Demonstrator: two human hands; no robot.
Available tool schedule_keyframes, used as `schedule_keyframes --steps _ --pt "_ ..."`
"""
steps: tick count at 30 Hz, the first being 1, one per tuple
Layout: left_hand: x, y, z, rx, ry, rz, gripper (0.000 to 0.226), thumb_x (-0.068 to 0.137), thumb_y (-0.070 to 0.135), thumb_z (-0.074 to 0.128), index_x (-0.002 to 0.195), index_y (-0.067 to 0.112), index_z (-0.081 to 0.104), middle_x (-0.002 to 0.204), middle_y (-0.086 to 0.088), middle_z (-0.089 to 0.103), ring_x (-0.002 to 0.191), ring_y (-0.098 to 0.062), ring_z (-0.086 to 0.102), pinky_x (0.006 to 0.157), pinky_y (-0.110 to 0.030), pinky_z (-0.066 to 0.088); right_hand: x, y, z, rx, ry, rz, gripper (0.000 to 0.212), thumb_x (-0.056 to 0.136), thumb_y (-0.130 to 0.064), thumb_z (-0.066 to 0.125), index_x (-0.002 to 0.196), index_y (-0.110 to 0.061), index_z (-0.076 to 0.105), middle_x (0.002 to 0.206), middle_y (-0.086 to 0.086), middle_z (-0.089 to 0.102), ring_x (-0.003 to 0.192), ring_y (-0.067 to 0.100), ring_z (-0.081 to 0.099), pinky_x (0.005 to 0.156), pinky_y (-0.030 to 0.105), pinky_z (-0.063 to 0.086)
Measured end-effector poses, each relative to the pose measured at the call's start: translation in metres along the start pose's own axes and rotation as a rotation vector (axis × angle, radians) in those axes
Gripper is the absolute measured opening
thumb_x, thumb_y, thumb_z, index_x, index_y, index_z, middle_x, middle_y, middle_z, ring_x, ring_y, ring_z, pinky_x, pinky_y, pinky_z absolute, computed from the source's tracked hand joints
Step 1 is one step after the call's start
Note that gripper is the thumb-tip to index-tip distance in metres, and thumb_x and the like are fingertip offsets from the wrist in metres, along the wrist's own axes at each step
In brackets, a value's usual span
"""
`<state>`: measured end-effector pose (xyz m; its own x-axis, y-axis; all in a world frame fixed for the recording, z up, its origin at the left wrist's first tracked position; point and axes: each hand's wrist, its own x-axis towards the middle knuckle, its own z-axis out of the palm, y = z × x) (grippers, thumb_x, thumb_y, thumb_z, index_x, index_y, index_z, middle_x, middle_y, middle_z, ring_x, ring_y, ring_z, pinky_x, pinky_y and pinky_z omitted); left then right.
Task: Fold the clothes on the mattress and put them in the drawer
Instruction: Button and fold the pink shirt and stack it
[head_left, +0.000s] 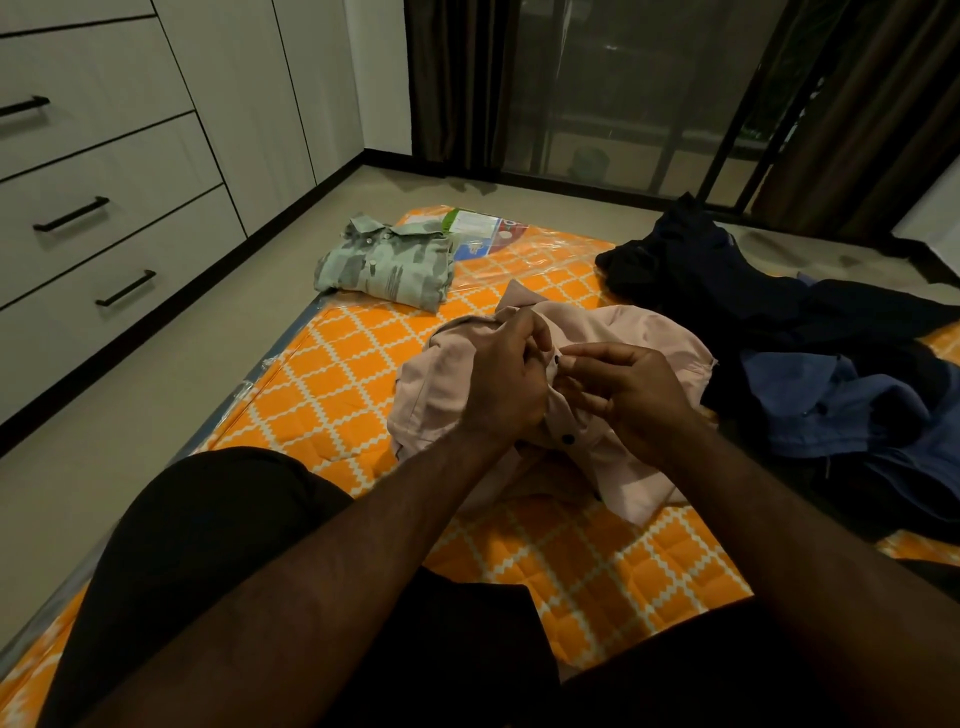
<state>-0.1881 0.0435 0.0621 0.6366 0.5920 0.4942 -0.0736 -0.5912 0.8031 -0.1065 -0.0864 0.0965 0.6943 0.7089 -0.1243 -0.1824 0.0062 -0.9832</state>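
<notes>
2 hands are seen at the middle of the view, both closed on a pink shirt (613, 332) that lies crumpled on the orange patterned mattress (332, 374). The left hand (506, 384) is curled, and the front edge of the shirt is gripped in its fingers near a dark button (557, 358). The right hand (636, 395) is placed just beside it, with thumb and fingertips pinched on the same strip of cloth, so that the 2 hands are almost touching. A second dark button (568, 439) is visible lower on the strip, below the hands.

At the far left corner of the mattress, a grey-green patterned shirt (387, 265) is laid folded, with its collar up. It is well apart from the pink shirt. To the right, a heap of dark and blue clothes (810, 374) is spread unfolded, partly on the mattress and touching the right edge of the pink shirt.

On the left wall, a white cabinet is seen with 3 closed drawers (104, 218), each with a black bar handle. The mattress is covered with clear plastic, and a printed label (478, 234) is seen under it at the far end. The knees of the person, in black cloth, are resting on the near part of the mattress.
</notes>
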Motion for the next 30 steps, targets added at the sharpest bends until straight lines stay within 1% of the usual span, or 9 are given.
schedule_keyframes --steps 5,9,12,15,19,22,24,27,30 --pt "0.000 0.000 0.000 -0.019 -0.021 -0.049 0.024 0.092 -0.006 0.058 0.088 0.016 0.051 0.073 0.011 0.054 0.064 0.000 0.055 0.057 -0.012 0.039 -0.001 0.000 -0.001 0.010 -0.013 0.015 0.015 0.094 0.001 0.064 0.106 0.001 0.074 0.095 0.013 0.078 0.087 0.024 0.076 0.070 0.026 0.060" --pt "0.000 0.001 -0.001 -0.025 -0.021 -0.045 0.020 0.093 -0.004 0.059 0.090 0.015 0.053 0.075 0.010 0.055 0.065 0.000 0.055 0.057 -0.012 0.041 -0.001 -0.002 0.000 0.025 -0.014 0.021 0.015 0.093 0.003 0.064 0.104 0.002 0.074 0.094 0.014 0.078 0.086 0.026 0.076 0.070 0.026 0.061" --pt "-0.002 0.004 -0.003 0.002 -0.036 0.009 0.022 0.092 -0.006 0.055 0.089 0.016 0.053 0.077 0.005 0.059 0.067 -0.006 0.058 0.058 -0.020 0.046 -0.002 -0.003 0.000 -0.005 0.002 0.006 0.012 0.090 0.005 0.066 0.099 0.002 0.074 0.091 0.015 0.077 0.085 0.030 0.076 0.070 0.028 0.061" --pt "-0.006 0.005 -0.005 0.053 -0.084 0.126 0.016 0.087 -0.003 0.049 0.088 0.012 0.054 0.076 0.000 0.057 0.064 -0.015 0.055 0.054 -0.028 0.043 -0.005 -0.002 -0.001 -0.051 0.023 -0.037 0.008 0.087 0.007 0.069 0.092 0.002 0.073 0.088 0.018 0.075 0.083 0.033 0.075 0.070 0.033 0.062" --pt "-0.009 0.009 -0.003 0.127 -0.124 0.194 0.014 0.082 0.018 0.037 0.085 0.013 0.049 0.072 -0.002 0.050 0.062 -0.023 0.047 0.052 -0.044 0.041 -0.007 0.000 -0.002 -0.229 0.054 -0.132 0.010 0.086 0.007 0.072 0.091 -0.002 0.074 0.087 0.017 0.076 0.083 0.032 0.076 0.073 0.038 0.063" --pt "-0.008 0.016 -0.003 0.145 -0.128 0.145 0.032 0.075 0.041 0.031 0.085 0.014 0.045 0.077 -0.009 0.050 0.067 -0.026 0.046 0.054 -0.039 0.037 -0.002 0.002 0.001 -0.506 0.105 -0.234 0.013 0.088 0.000 0.074 0.092 -0.012 0.078 0.083 0.007 0.078 0.076 0.021 0.077 0.071 0.036 0.064" --pt "-0.008 0.016 -0.002 0.146 -0.126 0.109 0.031 0.078 0.044 0.033 0.086 0.016 0.043 0.081 -0.010 0.052 0.069 -0.025 0.047 0.053 -0.037 0.034 0.001 0.002 0.003 -0.600 0.130 -0.248 0.014 0.091 -0.005 0.073 0.094 -0.016 0.079 0.081 0.000 0.078 0.071 0.016 0.075 0.067 0.032 0.063" --pt "-0.010 0.011 0.000 0.172 -0.122 0.102 0.017 0.084 0.038 0.038 0.087 0.021 0.039 0.083 -0.010 0.053 0.068 -0.025 0.046 0.055 -0.033 0.030 0.001 0.000 0.005 -0.583 0.144 -0.177 0.010 0.091 -0.010 0.073 0.094 -0.015 0.081 0.076 -0.001 0.077 0.065 0.013 0.072 0.055 0.024 0.055" --pt "-0.012 0.015 0.001 0.174 -0.132 0.138 0.021 0.079 0.038 0.034 0.086 0.019 0.040 0.084 -0.011 0.050 0.072 -0.025 0.043 0.055 -0.035 0.029 0.000 -0.004 0.003 -0.509 0.111 -0.036 0.006 0.091 -0.012 0.074 0.090 -0.010 0.080 0.079 0.006 0.076 0.067 0.015 0.071 0.054 0.021 0.052"
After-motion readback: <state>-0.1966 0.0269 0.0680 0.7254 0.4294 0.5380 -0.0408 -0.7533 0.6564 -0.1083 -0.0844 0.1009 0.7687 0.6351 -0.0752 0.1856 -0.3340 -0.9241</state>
